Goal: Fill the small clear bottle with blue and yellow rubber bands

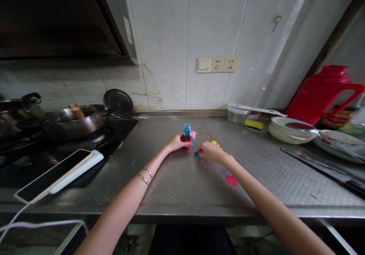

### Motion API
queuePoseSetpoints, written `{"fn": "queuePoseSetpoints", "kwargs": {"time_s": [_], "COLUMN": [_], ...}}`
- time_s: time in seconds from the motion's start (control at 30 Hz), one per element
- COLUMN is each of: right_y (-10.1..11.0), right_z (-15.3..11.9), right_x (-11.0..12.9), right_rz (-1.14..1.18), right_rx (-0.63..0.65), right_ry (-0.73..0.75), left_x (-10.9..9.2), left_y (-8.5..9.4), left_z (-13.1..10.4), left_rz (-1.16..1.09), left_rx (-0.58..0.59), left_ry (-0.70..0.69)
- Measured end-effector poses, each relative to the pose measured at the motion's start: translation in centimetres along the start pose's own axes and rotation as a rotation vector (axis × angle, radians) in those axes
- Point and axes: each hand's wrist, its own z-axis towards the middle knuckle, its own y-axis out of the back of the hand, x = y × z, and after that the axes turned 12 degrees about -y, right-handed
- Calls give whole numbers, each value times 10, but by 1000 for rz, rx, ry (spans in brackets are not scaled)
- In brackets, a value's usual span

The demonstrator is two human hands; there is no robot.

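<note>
A small upright figure (187,130) stands on the metal counter, with a bumpy blue top, a dark middle, a red base and a pink rounded part at its right side. The fingers of my left hand (176,143) are closed around its lower part. Just to the right, my right hand (209,151) pinches a small blue piece (197,154) near the counter surface. More blue bits (194,144) lie between the two hands. Behind my right hand a yellow bumpy piece (216,144) is partly hidden. A flat red piece (231,181) lies beside my right forearm.
At left, a pan (74,124) sits on the stove, with a phone on a white power bank (76,171) at its front edge. Bowls (291,133), a knife (319,167), a yellow sponge (253,124) and a red thermos jug (319,91) stand or lie at right.
</note>
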Motion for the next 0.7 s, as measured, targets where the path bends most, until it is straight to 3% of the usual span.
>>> {"fn": "queuePoseSetpoints", "kwargs": {"time_s": [0.27, 0.53, 0.7], "right_y": [9, 63, 92], "right_z": [3, 26, 50], "right_x": [-8, -10, 4], "right_rz": [211, 362, 310], "right_rx": [-100, -305, -335], "right_ry": [-3, 58, 96], "left_x": [-1, -3, -7], "left_y": [0, 1, 1], "left_z": [1, 0, -1], "left_rz": [-56, -20, 0], "left_rx": [24, 24, 23], "left_ry": [-8, 19, 5]}}
